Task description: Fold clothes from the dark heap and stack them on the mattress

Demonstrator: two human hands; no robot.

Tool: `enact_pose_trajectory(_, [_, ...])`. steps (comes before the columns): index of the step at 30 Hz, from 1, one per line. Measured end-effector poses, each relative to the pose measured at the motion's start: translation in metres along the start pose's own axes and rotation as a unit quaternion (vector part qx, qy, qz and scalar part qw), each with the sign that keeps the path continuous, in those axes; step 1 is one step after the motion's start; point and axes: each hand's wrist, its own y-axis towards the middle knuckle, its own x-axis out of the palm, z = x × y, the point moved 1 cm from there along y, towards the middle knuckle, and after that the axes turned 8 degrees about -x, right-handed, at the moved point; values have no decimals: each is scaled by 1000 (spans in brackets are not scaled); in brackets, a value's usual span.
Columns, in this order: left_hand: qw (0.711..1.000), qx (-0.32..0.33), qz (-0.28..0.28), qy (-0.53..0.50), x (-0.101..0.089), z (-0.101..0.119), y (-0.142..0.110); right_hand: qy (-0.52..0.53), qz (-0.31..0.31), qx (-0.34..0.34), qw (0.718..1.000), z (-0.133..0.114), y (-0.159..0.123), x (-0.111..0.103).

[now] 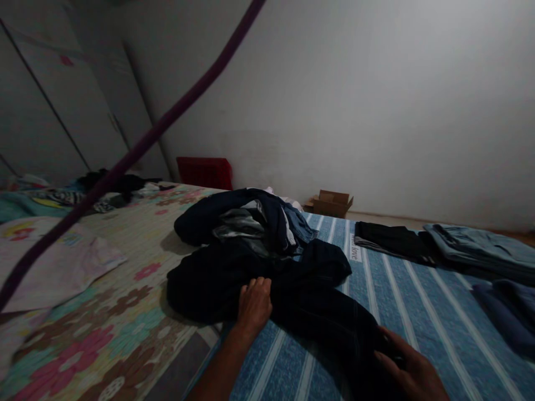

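Note:
A pair of dark navy trousers lies crumpled across the bed in front of me. My left hand is closed on a fold of the cloth near its middle. At the lower right, my right hand grips the end of a leg between thumb and fingers. Just behind the trousers rises a heap of clothes in dark blue and grey, and part of it merges with the dark cloth, so I cannot tell where one ends.
Folded dark trousers, folded light jeans and folded blue clothing lie at the right on the striped blue sheet. A pale shirt is at the left. Beyond stand a cardboard box and a red object. A purple cord crosses the view.

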Motion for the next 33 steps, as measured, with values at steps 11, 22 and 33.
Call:
enact_pose_trajectory(11, [983,69,133,-106,-44,22,-10,-4,27,-6,1000,-7,-1,5])
enact_pose_trajectory(22, [882,420,51,-208,-42,100,-81,-39,33,-242,969,-55,22,14])
enact_pose_trajectory(33, [855,398,82,-323,-32,81,-89,171,51,-58,982,-61,18,7])
